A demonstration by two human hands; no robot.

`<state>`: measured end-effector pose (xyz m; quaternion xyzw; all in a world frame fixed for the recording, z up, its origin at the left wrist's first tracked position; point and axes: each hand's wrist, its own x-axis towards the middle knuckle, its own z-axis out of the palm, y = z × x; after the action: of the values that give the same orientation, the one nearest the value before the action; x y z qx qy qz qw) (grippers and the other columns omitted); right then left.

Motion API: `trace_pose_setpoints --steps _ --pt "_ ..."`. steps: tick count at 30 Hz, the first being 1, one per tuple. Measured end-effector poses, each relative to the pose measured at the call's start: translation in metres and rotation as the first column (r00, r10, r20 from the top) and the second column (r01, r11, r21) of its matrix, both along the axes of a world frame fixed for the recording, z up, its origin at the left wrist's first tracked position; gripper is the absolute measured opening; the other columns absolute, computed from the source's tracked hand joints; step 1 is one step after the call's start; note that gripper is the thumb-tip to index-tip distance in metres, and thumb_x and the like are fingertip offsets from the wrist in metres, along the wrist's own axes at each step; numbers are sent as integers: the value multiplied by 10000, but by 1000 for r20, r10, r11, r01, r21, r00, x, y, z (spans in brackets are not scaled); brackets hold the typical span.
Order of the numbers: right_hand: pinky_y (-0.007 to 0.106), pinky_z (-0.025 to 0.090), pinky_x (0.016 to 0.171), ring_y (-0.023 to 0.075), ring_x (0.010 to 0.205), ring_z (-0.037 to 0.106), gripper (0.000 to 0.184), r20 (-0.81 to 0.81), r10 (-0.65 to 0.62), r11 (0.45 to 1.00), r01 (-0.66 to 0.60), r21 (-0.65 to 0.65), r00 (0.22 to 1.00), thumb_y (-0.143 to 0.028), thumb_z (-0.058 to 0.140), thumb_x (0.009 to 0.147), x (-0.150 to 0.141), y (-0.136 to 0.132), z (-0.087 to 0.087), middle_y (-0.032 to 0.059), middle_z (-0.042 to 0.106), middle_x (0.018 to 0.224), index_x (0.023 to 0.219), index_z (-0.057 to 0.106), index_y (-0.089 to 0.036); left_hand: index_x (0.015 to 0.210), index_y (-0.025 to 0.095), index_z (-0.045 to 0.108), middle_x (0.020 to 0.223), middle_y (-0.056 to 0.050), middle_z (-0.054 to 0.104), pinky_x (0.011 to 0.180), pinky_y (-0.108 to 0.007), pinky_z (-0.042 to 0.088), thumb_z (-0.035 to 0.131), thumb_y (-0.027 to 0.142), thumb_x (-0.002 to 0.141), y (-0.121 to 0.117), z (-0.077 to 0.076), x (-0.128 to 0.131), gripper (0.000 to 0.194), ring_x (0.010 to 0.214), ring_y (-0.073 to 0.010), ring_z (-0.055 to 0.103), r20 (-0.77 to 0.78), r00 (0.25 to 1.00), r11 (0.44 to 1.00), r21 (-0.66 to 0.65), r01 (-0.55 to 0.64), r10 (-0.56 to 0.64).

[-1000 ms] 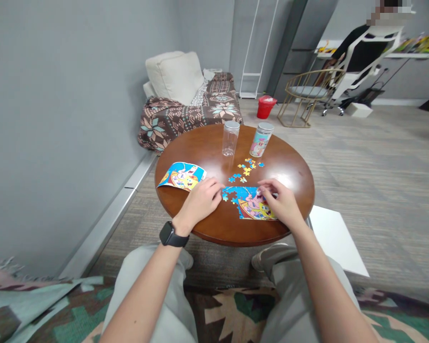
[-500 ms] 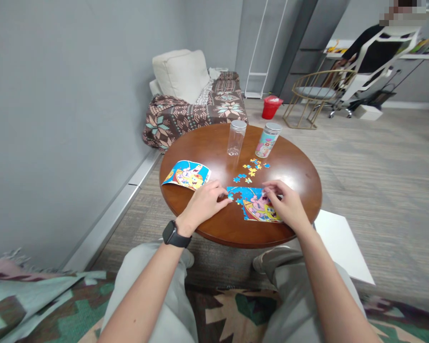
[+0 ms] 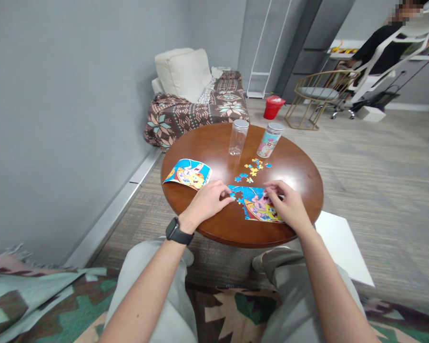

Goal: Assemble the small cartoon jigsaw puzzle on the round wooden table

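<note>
A partly assembled blue cartoon jigsaw puzzle (image 3: 254, 202) lies on the round wooden table (image 3: 214, 143) in front of me. My left hand (image 3: 207, 202), with a black watch on the wrist, rests beside the puzzle's left edge, fingers curled and tips touching a piece there. My right hand (image 3: 288, 205) lies on the puzzle's right side, fingers bent and pressed on the pieces. Several loose pieces (image 3: 252, 170) are scattered just beyond the puzzle. A printed reference picture (image 3: 188, 174) lies to the left.
A clear lidded jar (image 3: 238, 137) and a jar with a cartoon label (image 3: 270, 140) stand at the table's far side. A white panel (image 3: 343, 247) lies on the floor to the right. A sofa (image 3: 196, 107), red bin (image 3: 272, 107), gold chair (image 3: 314, 97) and seated person (image 3: 379, 45) are behind.
My view has shifted slightly left, so the table sits further right in frame. Both hands stay at the puzzle's edges, the left fingertips now closer to its left side.
</note>
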<state>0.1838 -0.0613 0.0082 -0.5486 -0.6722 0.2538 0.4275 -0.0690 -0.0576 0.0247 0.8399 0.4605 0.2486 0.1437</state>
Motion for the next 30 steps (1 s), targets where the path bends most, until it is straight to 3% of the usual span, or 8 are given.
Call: trace_pose_setpoints --steps 18,22,30 --pt "353 559 718 188 701 661 225 1 10 1000 -10 -3 1000 -374 567 859 1 1 -1 56 710 842 980 661 -209 855 175 627 849 -33 587 777 -336 502 599 191 876 -1 -2 3 38 819 -184 578 -22 999 998 43 -36 37" --pt "356 558 721 193 712 667 217 9 7 1000 -7 -1 1000 -360 569 856 1 1 -2 62 714 864 978 661 -206 896 170 644 879 -33 587 764 -313 505 565 126 849 -2 0 3 102 801 -168 579 -14 998 996 63 -64 65" --pt "344 554 702 191 696 671 223 10 7 1000 -7 -17 1000 -347 550 860 1 0 -2 68 716 872 984 659 -197 842 178 719 843 -48 588 790 -326 494 544 160 897 -1 -3 1 184 828 -183 579 -112 994 981 194 23 -1"
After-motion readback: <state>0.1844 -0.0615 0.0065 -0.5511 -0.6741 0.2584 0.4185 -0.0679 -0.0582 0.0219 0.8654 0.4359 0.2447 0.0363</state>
